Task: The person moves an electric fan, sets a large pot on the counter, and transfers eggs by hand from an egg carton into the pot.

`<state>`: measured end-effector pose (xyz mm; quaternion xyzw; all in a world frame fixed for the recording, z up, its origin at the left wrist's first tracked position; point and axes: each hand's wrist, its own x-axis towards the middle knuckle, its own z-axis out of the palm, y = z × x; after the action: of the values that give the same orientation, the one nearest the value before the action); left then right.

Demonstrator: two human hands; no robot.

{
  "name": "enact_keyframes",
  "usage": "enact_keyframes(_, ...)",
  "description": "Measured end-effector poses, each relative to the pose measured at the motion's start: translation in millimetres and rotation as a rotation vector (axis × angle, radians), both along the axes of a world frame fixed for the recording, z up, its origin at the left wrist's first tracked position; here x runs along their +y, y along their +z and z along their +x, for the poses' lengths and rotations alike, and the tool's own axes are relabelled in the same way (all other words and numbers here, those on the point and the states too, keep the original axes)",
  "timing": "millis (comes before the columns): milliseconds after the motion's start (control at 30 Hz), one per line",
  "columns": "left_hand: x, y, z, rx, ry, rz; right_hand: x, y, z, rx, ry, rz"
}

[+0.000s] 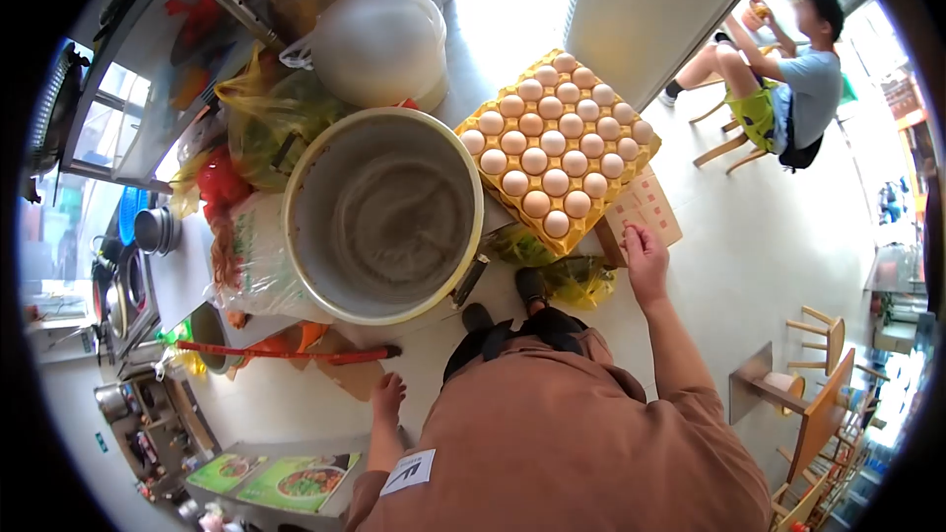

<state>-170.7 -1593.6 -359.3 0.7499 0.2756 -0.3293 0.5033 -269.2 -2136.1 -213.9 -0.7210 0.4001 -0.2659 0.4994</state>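
Note:
A large pale round bucket (382, 215), grey inside, stands open at the centre-left. To its right, a yellow tray (554, 239) carries several light-brown eggs (553, 143) in rows. Just off the tray's lower right corner is my right hand (645, 254), above a printed cardboard box (645, 212). Its fingers are curled together, and whatever may be between them is hidden. Below the bucket, near the black end of a red stick (296, 351), my left hand (387, 396) hangs with its fingers loosely apart, holding nothing.
A white rounded container (379, 47) and plastic bags (281, 128) are behind and left of the bucket. A yellow bag (579, 282) lies on the floor by my feet. A seated person (810, 79) is at the upper right. Wooden stools and a table (823, 419) stand at the right.

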Motion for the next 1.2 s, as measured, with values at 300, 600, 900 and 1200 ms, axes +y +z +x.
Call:
enact_keyframes(300, -84, 39, -28, -0.135, -0.297, 0.155, -41, 6, 38, -0.167, 0.184, -0.085)
enact_keyframes(600, -25, 40, -102, -0.035, -0.125, 0.115, -126, 18, 71, -0.206, -0.050, -0.232)
enact_keyframes(900, -35, 48, -98, 0.000, 0.055, 0.075, -168, 5, 77, 0.034, 0.025, -0.320)
enact_keyframes(1200, -77, 68, -63, 0.013, -0.070, 0.213, -174, 23, 87, 0.295, 0.250, -0.625)
